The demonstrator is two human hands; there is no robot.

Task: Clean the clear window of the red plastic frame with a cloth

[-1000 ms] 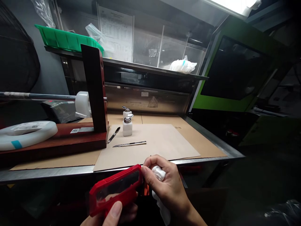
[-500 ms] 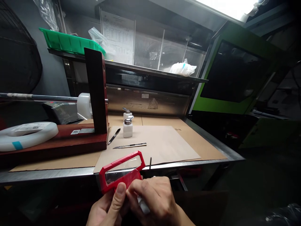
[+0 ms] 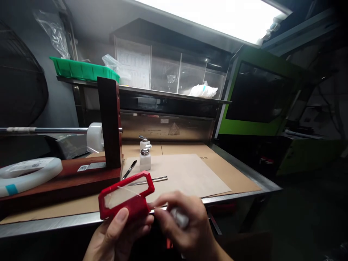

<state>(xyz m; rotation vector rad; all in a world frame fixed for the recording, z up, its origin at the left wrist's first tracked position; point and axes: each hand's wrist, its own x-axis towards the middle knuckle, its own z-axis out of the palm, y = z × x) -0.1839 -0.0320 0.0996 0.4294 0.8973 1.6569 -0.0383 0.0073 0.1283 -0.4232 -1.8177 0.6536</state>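
Observation:
A red plastic frame (image 3: 136,208) with a clear window is tilted in front of the bench edge. My left hand (image 3: 112,233) grips its lower side, thumb on the near face and fingers behind. Close to the frame's right end is my right hand (image 3: 194,221), blurred, with fingers curled around a whitish-grey object (image 3: 179,217) whose kind I cannot make out. Thumb and forefinger nearly meet beside the frame's edge. A small red piece (image 3: 169,243) shows below my right hand. Past the frame lie a slim metal tool (image 3: 160,178), partly covered, and a black pen (image 3: 129,169).
Two white pump bottles (image 3: 145,162) stand on the cardboard-covered bench (image 3: 231,170). At left, a dark wooden stand (image 3: 108,123) carries a rod and a white tape roll (image 3: 94,137); another roll (image 3: 51,170) lies on its base. A green tray (image 3: 81,70) sits on the shelf.
The red frame and my left hand have shifted left in view. My right hand has drawn away to the right of the frame. The camera view has tilted upward.

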